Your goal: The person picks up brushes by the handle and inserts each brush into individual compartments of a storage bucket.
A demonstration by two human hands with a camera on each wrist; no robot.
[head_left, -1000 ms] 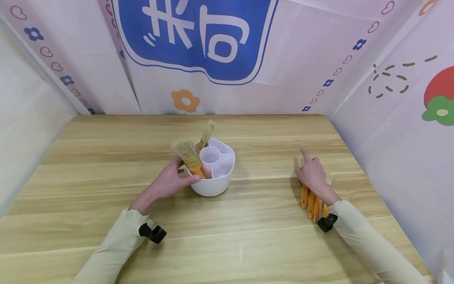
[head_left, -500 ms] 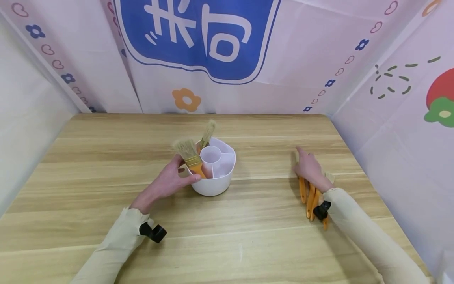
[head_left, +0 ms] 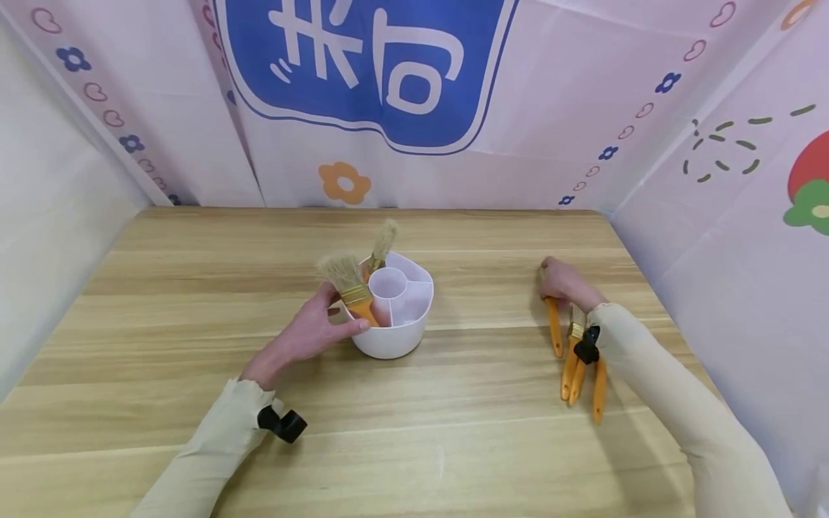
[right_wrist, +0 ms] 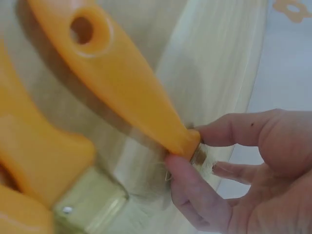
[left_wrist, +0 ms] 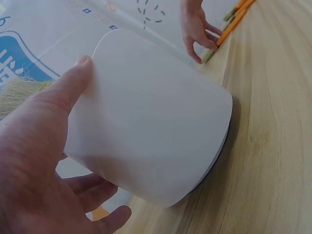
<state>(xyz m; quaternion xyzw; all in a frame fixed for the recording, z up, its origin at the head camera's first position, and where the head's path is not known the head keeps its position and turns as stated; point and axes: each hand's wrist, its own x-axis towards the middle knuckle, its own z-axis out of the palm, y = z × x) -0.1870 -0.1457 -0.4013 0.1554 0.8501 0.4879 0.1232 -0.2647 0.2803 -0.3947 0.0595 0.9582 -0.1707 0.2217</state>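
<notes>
My left hand (head_left: 312, 327) holds the side of a white divided pot (head_left: 391, 342), thumb at its rim and fingers round the wall. In the left wrist view the pot's smooth wall (left_wrist: 151, 112) fills the middle. A wide paintbrush (head_left: 355, 293) leans in the pot, bristles up, and a second paintbrush (head_left: 383, 244) stands behind it. At the right, my right hand (head_left: 565, 282) pinches a paintbrush (head_left: 553, 327) near its metal band; its orange handle (right_wrist: 122, 83) points toward me. My fingers mostly hide its bristles in the head view.
Several more orange-handled paintbrushes (head_left: 573, 360) lie on the wooden table (head_left: 414, 460) beneath and beside my right wrist. A printed cloth (head_left: 518, 173) hangs behind the table, and more cloth stands at both sides. Other compartments of the pot, including its round centre cup (head_left: 388, 283), show no brushes.
My right hand has moved away from me and slightly left, its fingers now closed on one paintbrush, whose handle has separated from the others. The left hand and pot stay put.
</notes>
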